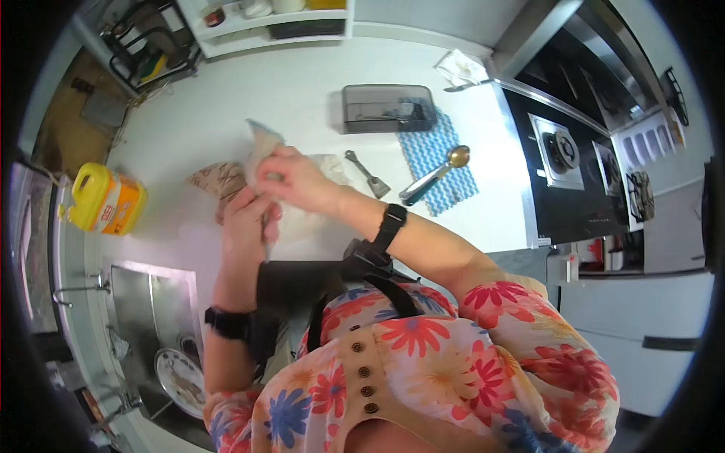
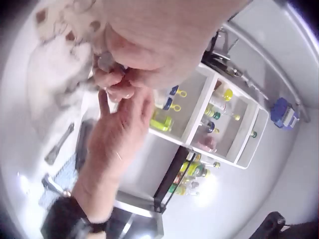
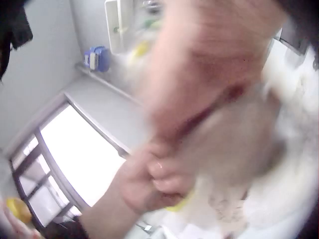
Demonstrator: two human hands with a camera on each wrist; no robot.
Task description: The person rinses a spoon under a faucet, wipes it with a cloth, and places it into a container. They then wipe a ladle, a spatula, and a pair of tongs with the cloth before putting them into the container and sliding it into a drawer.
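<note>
Both hands meet over the left half of the counter at a beige bag with dark print (image 1: 215,180). My right hand (image 1: 302,181) grips the bag's raised upper part (image 1: 263,141), its fingers curled round it. Just below, my left hand (image 1: 245,217) pinches the bag close to the right fingertips. In the left wrist view the right hand (image 2: 119,132) and left hand (image 2: 159,40) touch at the fingers. The right wrist view is blurred; a pale stretch of bag (image 3: 234,142) hangs beneath the right hand (image 3: 204,64). Crumpled clear plastic (image 1: 331,167) lies behind the right wrist.
Right of the hands lie a small spatula (image 1: 368,174) and, on a blue-white cloth (image 1: 442,181), a metal spoon (image 1: 457,157). A grey clear box (image 1: 389,109) stands behind. A yellow jug (image 1: 107,199) is at left, above the sink (image 1: 140,302); a stove (image 1: 563,151) is right.
</note>
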